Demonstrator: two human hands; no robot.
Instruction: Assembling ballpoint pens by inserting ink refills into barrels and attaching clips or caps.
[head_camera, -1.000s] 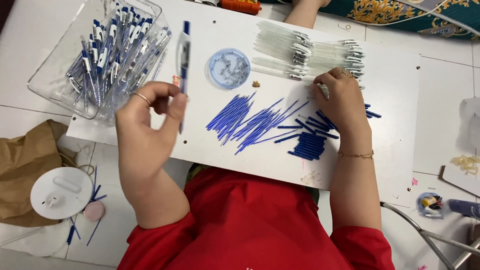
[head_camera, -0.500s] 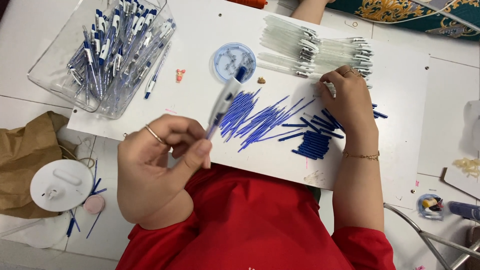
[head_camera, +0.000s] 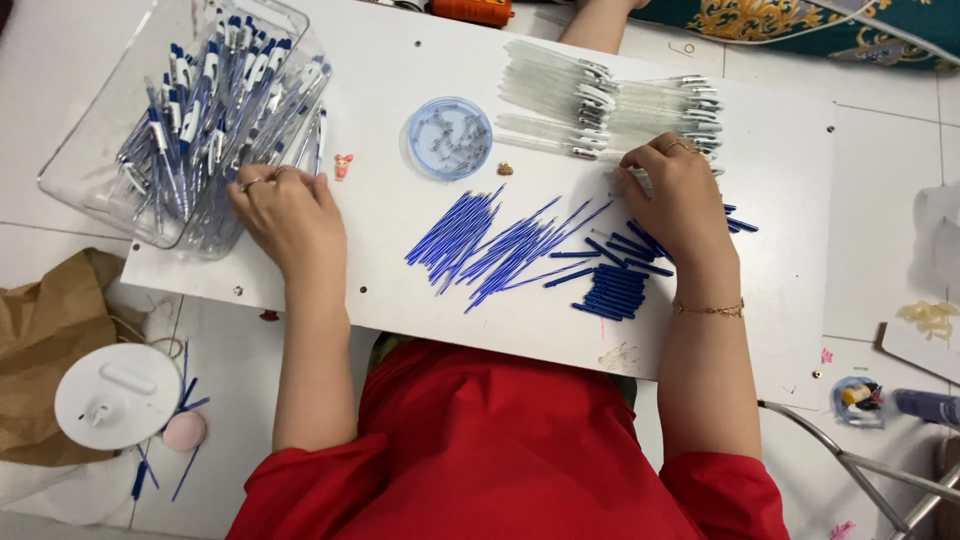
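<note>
Two hands work over a white board in the head view, and we see them from above, over a red shirt. Our left hand lies palm down at the open corner of a clear plastic bin crammed with assembled blue-and-white pens; its fingers curl loosely among the nearest pens, and we cannot tell whether it grips one. Our right hand rests knuckles up just below a row of clear pen barrels, fingers bent, with a pale barrel end showing at the fingertips; whether it is pinched we cannot tell. Between the hands spreads a fan of thin blue refills, and under the right wrist lies a tighter pile of short dark-blue tubes. A round blue dish of small springs sits above the refills. Off the board to the left we see a brown paper bag and a white round lid.
</note>
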